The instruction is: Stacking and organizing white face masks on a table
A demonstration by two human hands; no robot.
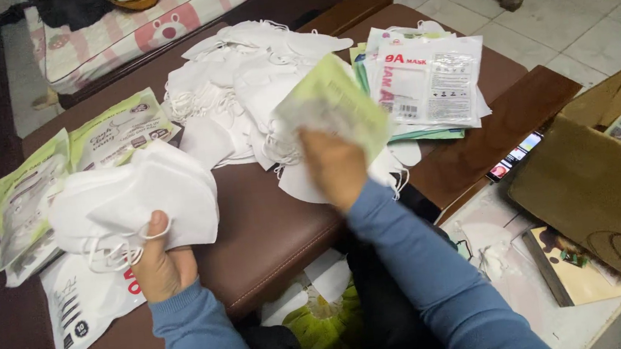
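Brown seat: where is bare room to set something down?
Bare brown seat lies between the left hand with its mask stack and the right hand. Crowded behind: loose masks, packets.

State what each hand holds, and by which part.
Left hand: stack of white face masks, lower edge. Right hand: pale green packet, bottom end.

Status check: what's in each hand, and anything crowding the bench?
Left hand grips a stack of white masks. Right hand holds a green-white pouch, blurred. Loose mask pile and packets lie behind.
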